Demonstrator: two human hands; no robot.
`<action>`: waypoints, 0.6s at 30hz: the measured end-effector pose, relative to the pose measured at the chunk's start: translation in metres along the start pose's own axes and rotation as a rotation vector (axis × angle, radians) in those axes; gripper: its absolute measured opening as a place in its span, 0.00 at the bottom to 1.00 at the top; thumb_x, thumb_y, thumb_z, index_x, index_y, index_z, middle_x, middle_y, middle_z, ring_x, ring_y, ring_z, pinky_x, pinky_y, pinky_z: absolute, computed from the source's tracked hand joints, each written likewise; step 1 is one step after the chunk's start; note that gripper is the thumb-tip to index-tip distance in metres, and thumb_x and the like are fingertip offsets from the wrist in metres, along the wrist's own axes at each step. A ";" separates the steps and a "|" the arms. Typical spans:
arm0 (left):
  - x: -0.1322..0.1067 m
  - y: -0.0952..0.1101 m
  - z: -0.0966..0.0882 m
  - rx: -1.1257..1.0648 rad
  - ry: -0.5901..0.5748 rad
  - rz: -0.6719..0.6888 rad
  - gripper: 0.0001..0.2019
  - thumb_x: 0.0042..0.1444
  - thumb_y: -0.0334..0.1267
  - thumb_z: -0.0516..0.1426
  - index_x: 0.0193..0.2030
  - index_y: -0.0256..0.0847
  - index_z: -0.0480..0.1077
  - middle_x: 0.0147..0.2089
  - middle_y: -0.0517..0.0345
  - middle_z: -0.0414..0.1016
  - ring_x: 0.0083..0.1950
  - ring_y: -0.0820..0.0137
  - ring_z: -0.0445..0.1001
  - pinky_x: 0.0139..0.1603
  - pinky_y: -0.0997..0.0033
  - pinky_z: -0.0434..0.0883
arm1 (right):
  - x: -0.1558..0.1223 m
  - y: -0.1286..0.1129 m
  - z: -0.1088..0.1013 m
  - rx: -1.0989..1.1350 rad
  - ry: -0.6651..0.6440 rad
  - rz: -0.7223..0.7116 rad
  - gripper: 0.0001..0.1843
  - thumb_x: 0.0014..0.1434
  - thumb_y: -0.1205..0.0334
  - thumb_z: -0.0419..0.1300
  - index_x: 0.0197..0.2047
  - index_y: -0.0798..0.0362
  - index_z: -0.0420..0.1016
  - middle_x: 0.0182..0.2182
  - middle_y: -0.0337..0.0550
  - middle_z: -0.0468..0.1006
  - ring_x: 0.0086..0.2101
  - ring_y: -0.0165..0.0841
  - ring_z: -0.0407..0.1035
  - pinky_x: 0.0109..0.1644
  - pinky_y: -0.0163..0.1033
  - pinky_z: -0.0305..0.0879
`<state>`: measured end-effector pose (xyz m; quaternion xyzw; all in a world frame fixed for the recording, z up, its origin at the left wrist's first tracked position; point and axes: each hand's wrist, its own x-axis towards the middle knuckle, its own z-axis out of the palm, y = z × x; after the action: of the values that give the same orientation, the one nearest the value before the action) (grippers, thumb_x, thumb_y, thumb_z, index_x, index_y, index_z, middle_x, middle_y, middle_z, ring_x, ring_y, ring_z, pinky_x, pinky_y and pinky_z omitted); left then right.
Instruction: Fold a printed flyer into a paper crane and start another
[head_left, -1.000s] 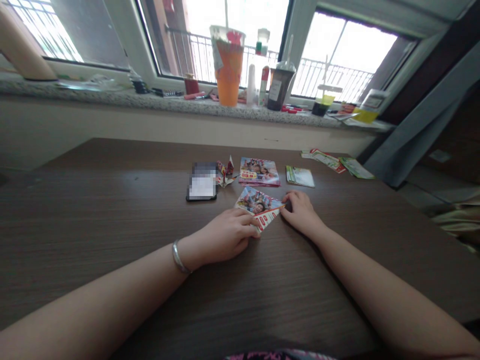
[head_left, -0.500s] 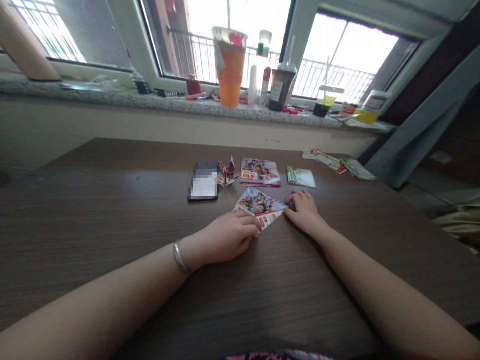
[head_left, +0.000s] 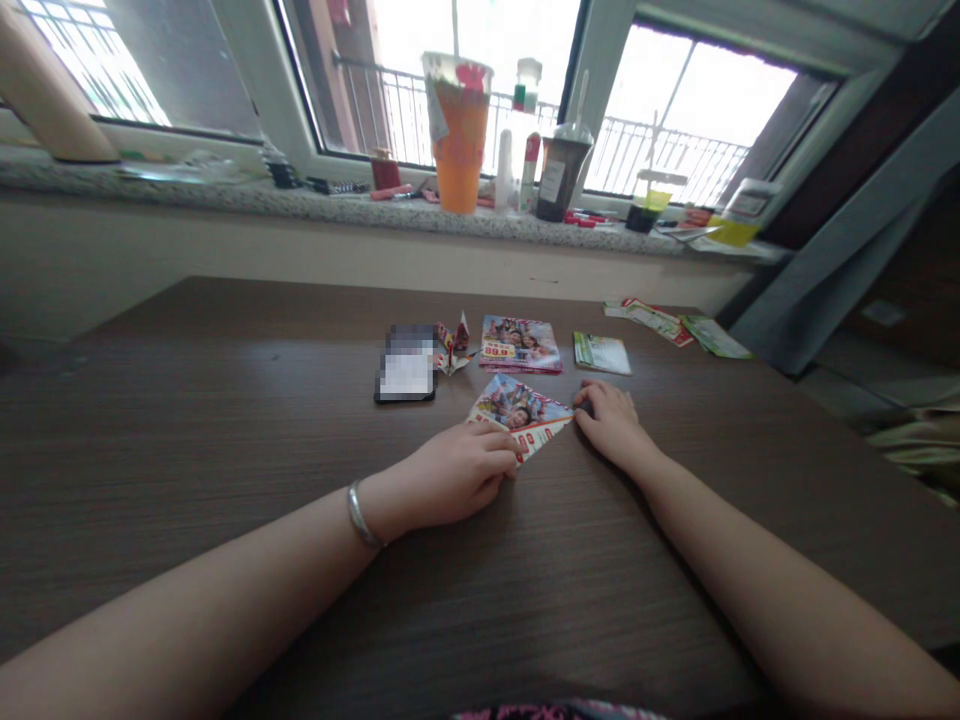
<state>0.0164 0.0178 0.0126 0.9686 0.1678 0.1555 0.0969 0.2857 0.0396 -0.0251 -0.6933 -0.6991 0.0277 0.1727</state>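
A printed sheet folded into a kite-like shape, the folded paper [head_left: 519,402], lies flat on the brown table. My left hand [head_left: 469,465] rests over its lower left part, fingers bent and pressed together on the paper; the edge beneath them is hidden. At the paper's right tip is my right hand [head_left: 611,420], resting on the table with thumb and index finger apart and a dark gap between them. The thumb is close to the tip; I cannot tell whether it touches. Just beyond the paper stands a small folded paper crane [head_left: 454,345].
A phone [head_left: 406,372] lies left of the crane. Behind the folded paper are a stack of printed sheets [head_left: 521,342] and a smaller green-and-white stack [head_left: 602,353]. Paper strips [head_left: 660,322] lie at the back right. An orange drink cup [head_left: 459,140] stands on the windowsill.
My right hand has shifted very slightly right at the paper's tip. My left hand and the folded paper stay in place.
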 end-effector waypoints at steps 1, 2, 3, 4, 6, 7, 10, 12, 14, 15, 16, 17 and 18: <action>0.000 0.000 0.000 -0.003 0.005 0.001 0.09 0.57 0.26 0.51 0.38 0.40 0.71 0.49 0.53 0.74 0.53 0.65 0.70 0.56 0.61 0.67 | 0.000 0.000 0.000 -0.001 0.005 -0.003 0.10 0.56 0.64 0.52 0.40 0.51 0.72 0.55 0.52 0.69 0.56 0.48 0.60 0.60 0.63 0.51; 0.000 0.000 0.000 -0.006 0.009 0.002 0.09 0.57 0.26 0.51 0.38 0.40 0.71 0.49 0.53 0.74 0.53 0.65 0.70 0.55 0.61 0.67 | 0.000 0.001 0.000 -0.002 0.012 -0.005 0.10 0.56 0.64 0.53 0.40 0.51 0.72 0.55 0.51 0.69 0.56 0.47 0.61 0.60 0.62 0.51; 0.000 0.000 0.000 -0.008 0.011 0.003 0.09 0.57 0.26 0.51 0.37 0.40 0.71 0.49 0.53 0.74 0.53 0.65 0.70 0.56 0.61 0.67 | 0.001 0.001 0.001 -0.002 0.018 -0.006 0.10 0.56 0.64 0.53 0.40 0.51 0.72 0.55 0.51 0.70 0.55 0.47 0.61 0.60 0.62 0.52; 0.000 0.001 0.000 -0.005 0.011 0.004 0.09 0.57 0.26 0.51 0.37 0.40 0.71 0.48 0.53 0.74 0.53 0.65 0.69 0.56 0.61 0.67 | 0.001 0.002 0.001 -0.002 0.021 -0.008 0.09 0.56 0.64 0.53 0.39 0.51 0.72 0.54 0.51 0.70 0.55 0.47 0.61 0.60 0.61 0.52; 0.001 0.001 0.000 0.010 -0.001 0.000 0.09 0.58 0.26 0.51 0.37 0.39 0.71 0.48 0.52 0.74 0.53 0.65 0.69 0.56 0.61 0.67 | 0.002 0.003 0.002 0.003 0.018 -0.014 0.09 0.56 0.64 0.53 0.39 0.51 0.72 0.54 0.51 0.70 0.55 0.46 0.62 0.59 0.59 0.54; 0.001 0.001 0.000 0.020 -0.010 -0.003 0.08 0.59 0.27 0.51 0.37 0.39 0.71 0.48 0.52 0.74 0.53 0.65 0.69 0.56 0.62 0.67 | 0.003 0.004 0.002 0.005 0.015 -0.015 0.09 0.56 0.64 0.53 0.39 0.51 0.72 0.53 0.51 0.71 0.55 0.46 0.62 0.59 0.57 0.54; 0.001 0.002 -0.002 0.044 -0.022 -0.006 0.09 0.62 0.31 0.50 0.37 0.39 0.71 0.45 0.52 0.75 0.50 0.65 0.70 0.55 0.63 0.67 | 0.004 0.006 0.003 0.006 0.009 -0.015 0.09 0.56 0.66 0.52 0.38 0.52 0.72 0.53 0.50 0.71 0.55 0.44 0.61 0.59 0.55 0.54; 0.001 0.002 -0.002 0.064 -0.013 -0.020 0.08 0.62 0.33 0.51 0.38 0.39 0.71 0.42 0.52 0.75 0.48 0.65 0.71 0.53 0.63 0.68 | 0.005 0.008 0.003 0.008 0.010 -0.018 0.09 0.55 0.67 0.52 0.38 0.52 0.72 0.53 0.50 0.71 0.55 0.43 0.62 0.60 0.53 0.54; 0.000 0.003 -0.003 0.105 -0.012 -0.043 0.08 0.62 0.35 0.51 0.40 0.39 0.72 0.41 0.51 0.74 0.46 0.64 0.71 0.52 0.61 0.69 | 0.005 0.009 0.004 0.016 0.018 -0.034 0.10 0.55 0.68 0.52 0.38 0.52 0.72 0.53 0.50 0.71 0.55 0.43 0.62 0.60 0.52 0.55; 0.000 0.003 -0.003 0.131 -0.018 -0.056 0.08 0.62 0.35 0.51 0.41 0.39 0.71 0.42 0.51 0.73 0.46 0.64 0.71 0.51 0.61 0.69 | 0.005 0.009 0.004 0.030 0.027 -0.048 0.10 0.56 0.68 0.51 0.38 0.52 0.72 0.52 0.50 0.72 0.54 0.42 0.63 0.60 0.51 0.55; 0.000 0.003 -0.003 0.157 -0.026 -0.066 0.09 0.62 0.35 0.51 0.44 0.40 0.71 0.42 0.51 0.73 0.45 0.64 0.71 0.50 0.61 0.69 | 0.005 0.009 0.004 0.055 0.038 -0.066 0.10 0.58 0.67 0.50 0.38 0.53 0.72 0.51 0.50 0.73 0.54 0.42 0.63 0.59 0.50 0.56; 0.000 0.003 -0.002 0.181 -0.033 -0.072 0.10 0.62 0.36 0.51 0.47 0.40 0.70 0.43 0.51 0.73 0.45 0.64 0.71 0.49 0.60 0.70 | 0.004 0.009 0.004 0.089 0.050 -0.089 0.11 0.59 0.66 0.48 0.39 0.53 0.72 0.50 0.49 0.73 0.53 0.41 0.64 0.59 0.49 0.57; -0.001 0.003 -0.002 0.200 -0.039 -0.073 0.12 0.62 0.36 0.51 0.49 0.41 0.70 0.44 0.51 0.72 0.44 0.63 0.71 0.48 0.60 0.70 | 0.003 0.008 0.004 0.127 0.059 -0.118 0.12 0.61 0.65 0.47 0.39 0.53 0.72 0.49 0.49 0.74 0.52 0.39 0.65 0.58 0.48 0.58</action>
<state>0.0162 0.0148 0.0147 0.9695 0.2159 0.1154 0.0086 0.2923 0.0442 -0.0308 -0.6392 -0.7301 0.0411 0.2381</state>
